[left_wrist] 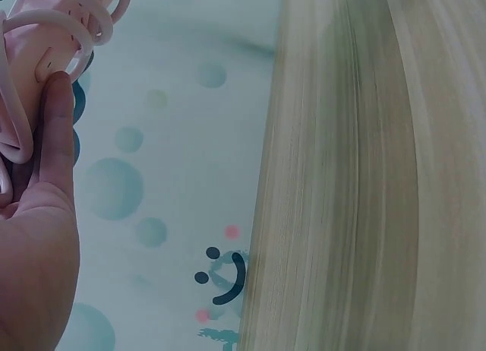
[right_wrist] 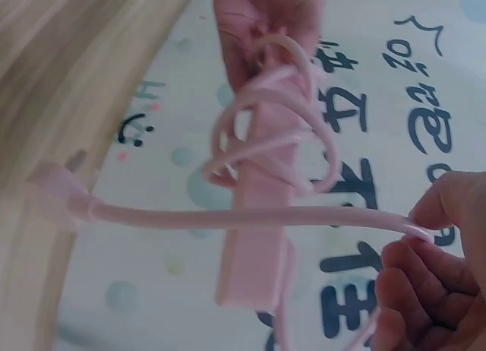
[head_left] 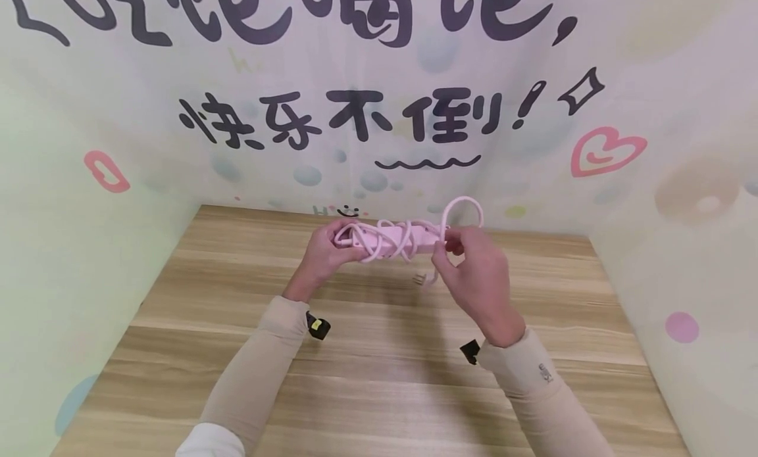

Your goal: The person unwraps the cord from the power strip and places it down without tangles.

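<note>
Raised above the wooden table, a pink power strip [head_left: 424, 240] has its own pale pink cord [right_wrist: 175, 217] wound several times around it. My left hand [head_left: 324, 254] grips the strip's left end, with the thumb [left_wrist: 56, 131] lying along its side in the left wrist view. At the other end, my right hand [head_left: 481, 273] pinches the cord between thumb and curled fingers. A loop of cord stands up above that hand, and the plug [right_wrist: 57, 193] dangles from the short free length, its prongs pointing left in the head view.
The wooden tabletop [head_left: 367, 378] stretches beneath both arms. Behind it and at both sides stand pale printed walls [head_left: 331, 69] with dark lettering, dots and a heart. A small black wrist device [head_left: 318, 327] shows at the left sleeve, another [head_left: 470, 352] at the right.
</note>
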`<state>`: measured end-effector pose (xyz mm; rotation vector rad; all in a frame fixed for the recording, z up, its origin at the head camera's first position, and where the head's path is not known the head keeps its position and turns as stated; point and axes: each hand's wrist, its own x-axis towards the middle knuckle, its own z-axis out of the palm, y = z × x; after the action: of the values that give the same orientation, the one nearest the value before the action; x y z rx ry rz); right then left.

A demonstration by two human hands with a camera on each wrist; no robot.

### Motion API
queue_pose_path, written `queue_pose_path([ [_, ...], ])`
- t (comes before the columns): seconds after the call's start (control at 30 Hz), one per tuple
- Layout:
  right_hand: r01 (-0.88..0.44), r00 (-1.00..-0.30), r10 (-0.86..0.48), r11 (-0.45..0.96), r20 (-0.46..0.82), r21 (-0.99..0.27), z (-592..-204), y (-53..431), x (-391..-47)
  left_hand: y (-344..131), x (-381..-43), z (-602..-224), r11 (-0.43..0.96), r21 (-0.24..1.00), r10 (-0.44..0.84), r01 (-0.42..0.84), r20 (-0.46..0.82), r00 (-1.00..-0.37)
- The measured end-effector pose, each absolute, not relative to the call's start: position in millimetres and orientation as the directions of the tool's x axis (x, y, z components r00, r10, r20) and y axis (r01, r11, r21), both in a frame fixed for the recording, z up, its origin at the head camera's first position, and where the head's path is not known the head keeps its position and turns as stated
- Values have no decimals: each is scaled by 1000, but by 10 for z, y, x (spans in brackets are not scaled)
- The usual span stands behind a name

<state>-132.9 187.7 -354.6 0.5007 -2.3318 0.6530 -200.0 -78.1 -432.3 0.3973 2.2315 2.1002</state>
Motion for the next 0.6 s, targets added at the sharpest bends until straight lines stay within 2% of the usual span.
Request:
queue_pose_path([
  [0.33, -566, -696, -218, 753, 684, -336, -3339, 2110, -1294, -810, -2006, -4314, 31, 989, 211, 144, 134, -968],
  [0.6, -513, -778, -213, 759, 591, -402, -3296, 2235, -1344, -819, -1996, -4338, 61, 986, 204, 154, 139, -969],
])
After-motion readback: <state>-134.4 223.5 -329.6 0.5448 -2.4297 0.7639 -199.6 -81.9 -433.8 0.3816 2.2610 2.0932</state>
